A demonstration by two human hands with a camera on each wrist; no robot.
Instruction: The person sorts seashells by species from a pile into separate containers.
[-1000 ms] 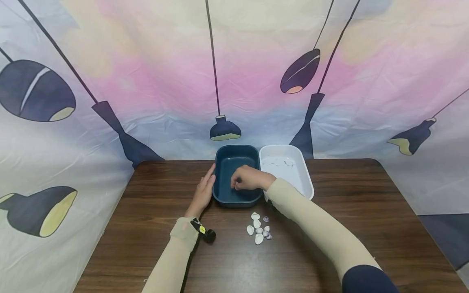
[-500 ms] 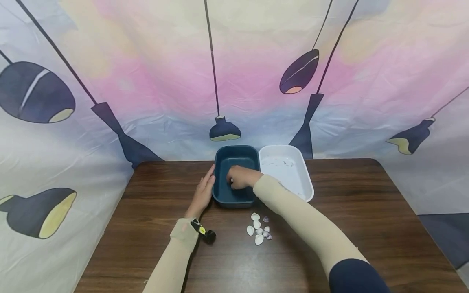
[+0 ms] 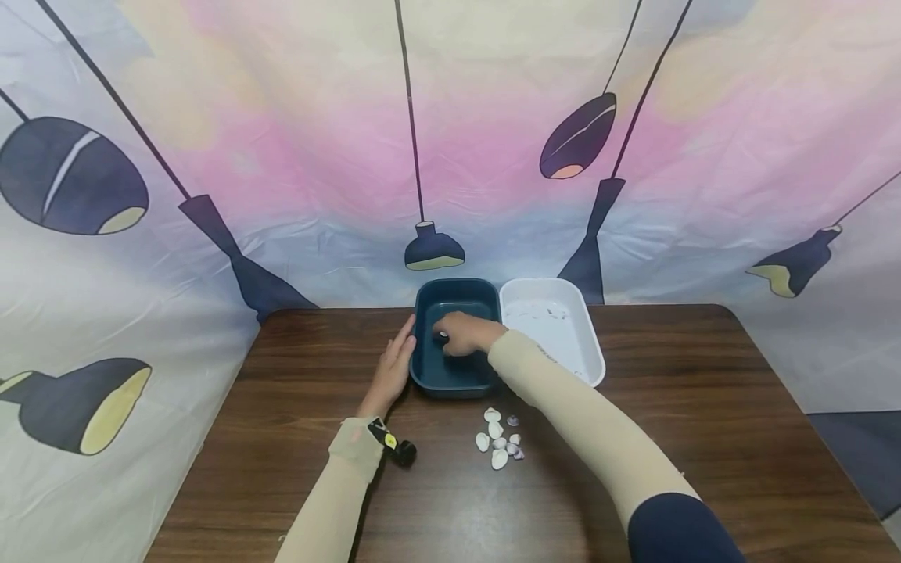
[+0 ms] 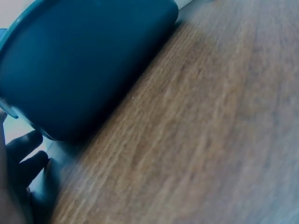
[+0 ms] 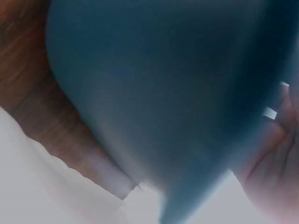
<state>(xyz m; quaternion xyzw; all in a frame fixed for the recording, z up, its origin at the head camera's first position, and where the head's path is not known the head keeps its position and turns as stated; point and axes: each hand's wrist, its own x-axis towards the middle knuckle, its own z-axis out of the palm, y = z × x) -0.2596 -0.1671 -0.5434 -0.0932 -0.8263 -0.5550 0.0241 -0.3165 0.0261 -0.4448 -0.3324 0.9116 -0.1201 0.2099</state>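
Observation:
A dark teal basin [image 3: 454, 383] stands at the back of the table. My left hand [image 3: 389, 371] lies along its left wall with straight fingers, touching the rim side. My right hand [image 3: 468, 335] is inside the basin with curled fingers. A small pale seashell [image 3: 443, 335] shows as a speck between its thumb and forefinger, mostly hidden. In the right wrist view the basin's wall [image 5: 154, 93] covers much of that hand. Several white and purplish seashells [image 3: 499, 458] lie in a loose group in front of the basin.
A white tray [image 3: 545, 328] with a few dark marks on its floor stands against the basin's right side, partly behind the right sleeve [image 3: 563, 399]. The brown wooden table [image 3: 296, 438] ends at a printed cloth backdrop [image 3: 338, 156].
My right hand has shifted left and slightly farther back inside the basin. The left hand and the seashells on the table have stayed in place.

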